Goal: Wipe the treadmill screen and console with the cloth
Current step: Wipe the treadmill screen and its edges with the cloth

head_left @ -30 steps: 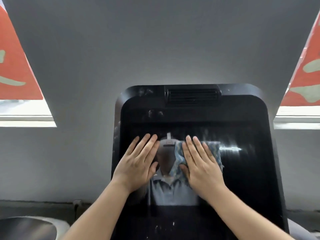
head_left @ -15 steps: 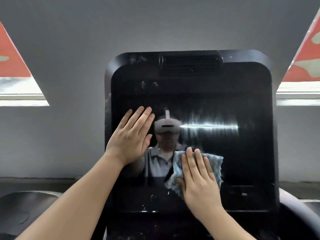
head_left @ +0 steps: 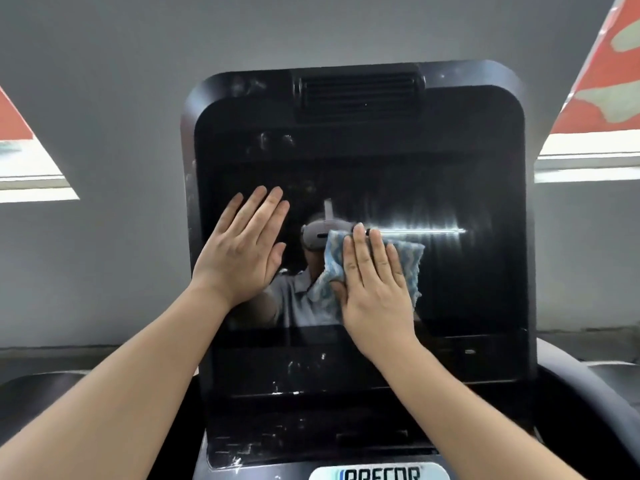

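Left hand (head_left: pixel 242 251) spread flat on the dark treadmill screen (head_left: pixel 467 271), fingers straight and together, pointing toward 1 o'clock, holding nothing. Right hand (head_left: pixel 375 289) laid flat over the blue-and-white cloth (head_left: pixel 412 261), fingers straight toward 12 o'clock, thumb tucked against the cloth's edge at 9 o'clock, pressing it onto the glass near the middle. Cloth bunched, showing past the hand at 3 and 9 o'clock. Black console (head_left: pixel 311 393) around and below the screen, speckled with pale marks at 6 o'clock; vent (head_left: pixel 360 93) at 12 o'clock.
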A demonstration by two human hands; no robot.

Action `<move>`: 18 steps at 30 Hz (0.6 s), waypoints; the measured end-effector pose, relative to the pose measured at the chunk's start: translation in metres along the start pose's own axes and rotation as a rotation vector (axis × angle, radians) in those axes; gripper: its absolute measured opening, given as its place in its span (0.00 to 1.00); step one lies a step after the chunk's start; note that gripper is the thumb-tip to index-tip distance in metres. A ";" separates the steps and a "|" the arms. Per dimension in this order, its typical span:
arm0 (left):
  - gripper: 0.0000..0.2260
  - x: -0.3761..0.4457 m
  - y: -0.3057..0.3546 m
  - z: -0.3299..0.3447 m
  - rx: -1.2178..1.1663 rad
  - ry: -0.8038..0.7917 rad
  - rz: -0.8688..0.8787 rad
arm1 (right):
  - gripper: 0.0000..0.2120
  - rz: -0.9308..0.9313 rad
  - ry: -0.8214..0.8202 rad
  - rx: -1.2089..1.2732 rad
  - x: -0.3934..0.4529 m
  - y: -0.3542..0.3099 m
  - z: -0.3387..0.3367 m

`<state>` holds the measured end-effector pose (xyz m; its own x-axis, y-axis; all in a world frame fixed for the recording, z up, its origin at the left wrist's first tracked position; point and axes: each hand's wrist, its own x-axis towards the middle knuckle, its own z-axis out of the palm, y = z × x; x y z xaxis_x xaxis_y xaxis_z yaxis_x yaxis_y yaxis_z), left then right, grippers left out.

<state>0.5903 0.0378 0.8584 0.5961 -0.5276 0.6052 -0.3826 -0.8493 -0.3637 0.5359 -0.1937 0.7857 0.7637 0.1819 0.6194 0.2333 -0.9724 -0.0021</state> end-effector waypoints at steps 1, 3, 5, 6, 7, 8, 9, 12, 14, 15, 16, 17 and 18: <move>0.26 -0.001 0.000 0.000 -0.001 0.001 -0.002 | 0.32 0.002 -0.018 0.004 -0.022 -0.004 0.005; 0.26 -0.001 -0.001 0.001 -0.004 -0.001 0.001 | 0.34 -0.053 -0.051 -0.011 -0.067 -0.008 0.013; 0.26 0.000 -0.001 0.001 -0.003 -0.001 0.002 | 0.32 -0.113 -0.037 -0.039 -0.093 -0.007 0.018; 0.26 0.000 -0.001 0.001 -0.004 -0.005 0.003 | 0.30 -0.125 -0.028 -0.048 -0.098 -0.006 0.020; 0.26 -0.001 -0.002 0.001 -0.003 -0.004 0.002 | 0.29 -0.131 -0.020 -0.051 -0.097 -0.005 0.021; 0.26 -0.001 -0.003 0.001 0.000 -0.001 0.001 | 0.28 -0.144 -0.016 -0.051 -0.091 -0.005 0.021; 0.26 0.000 -0.003 0.001 0.002 0.001 0.001 | 0.28 -0.153 -0.011 -0.050 -0.082 -0.005 0.020; 0.26 0.000 -0.004 0.000 0.001 0.005 -0.003 | 0.29 -0.129 0.024 -0.031 -0.037 -0.010 0.014; 0.26 0.002 -0.004 -0.003 -0.012 0.024 -0.026 | 0.29 -0.089 0.047 -0.011 0.001 -0.014 0.008; 0.26 0.002 -0.006 -0.005 -0.019 0.047 -0.046 | 0.29 -0.080 0.056 -0.013 0.021 -0.015 0.005; 0.26 0.002 -0.008 -0.007 -0.025 0.071 -0.067 | 0.29 -0.079 0.064 -0.023 0.040 -0.015 0.002; 0.27 0.001 -0.012 -0.008 -0.023 0.095 -0.089 | 0.29 -0.079 0.073 -0.034 0.059 -0.015 -0.001; 0.28 -0.001 -0.018 -0.009 -0.012 0.114 -0.112 | 0.29 -0.079 0.080 -0.040 0.078 -0.015 -0.005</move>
<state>0.5900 0.0532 0.8710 0.5516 -0.4239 0.7184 -0.3266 -0.9022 -0.2816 0.5893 -0.1652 0.8381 0.6928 0.2473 0.6774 0.2651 -0.9609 0.0797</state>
